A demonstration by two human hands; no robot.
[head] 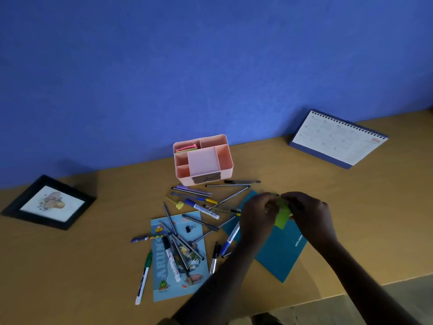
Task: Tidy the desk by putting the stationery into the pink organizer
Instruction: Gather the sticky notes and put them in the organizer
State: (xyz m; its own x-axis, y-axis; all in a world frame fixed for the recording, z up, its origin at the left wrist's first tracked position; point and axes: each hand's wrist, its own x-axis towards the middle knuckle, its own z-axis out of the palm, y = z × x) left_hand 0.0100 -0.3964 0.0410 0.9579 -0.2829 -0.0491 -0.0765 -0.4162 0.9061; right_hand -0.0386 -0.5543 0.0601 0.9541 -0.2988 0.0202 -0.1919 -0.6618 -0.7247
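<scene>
The pink organizer (203, 159) stands at the back of the wooden desk, with pink and green paper notes in its rear left compartment. In front of it lie several scattered pens and markers (201, 207). Above a teal notebook (278, 252), my left hand (257, 216) and my right hand (309, 214) together pinch a small stack of green sticky notes (282, 215). Both hands sit to the right of the pen pile, in front of the organizer.
A light blue booklet (178, 256) lies under some pens with a black binder clip (190, 228) on it. A framed picture (50, 202) lies at the left, a desk calendar (337, 139) stands at the back right. The desk's front edge runs at the lower right.
</scene>
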